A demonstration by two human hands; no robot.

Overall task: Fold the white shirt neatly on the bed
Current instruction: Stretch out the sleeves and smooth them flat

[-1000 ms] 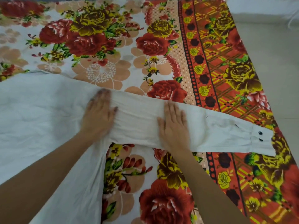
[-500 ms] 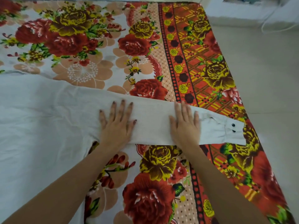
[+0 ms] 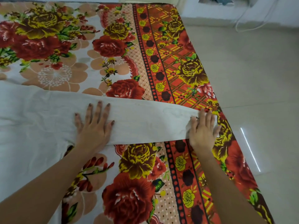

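- The shirt (image 3: pixel 40 120) lay spread flat on the bed (image 3: pixel 137 167), its white body covering the left part of the sheet and running out of view at the left edge.
- One sleeve (image 3: pixel 145 120) extended from the body straight across the floral sheet toward the bed's right edge, lying flat as a long white band.
- The left hand (image 3: pixel 94 126) rested palm down on the sleeve near where it joins the body, fingers spread wide and flat, gripping nothing.
- The right hand (image 3: pixel 203 131) lay over the cuff end of the sleeve, close to the bed's right edge, fingers extended and slightly parted; cloth bunched beside its thumb, and whether any fabric was pinched could not be told.
- The cuff itself was hidden beneath the right hand.
- Both forearms entered from the near edge of the bed, bare.
- Pale tiled floor (image 3: pixel 250 78) bordered the bed on the right; a white cable (image 3: pixel 252 25) trailed across it near the far wall.
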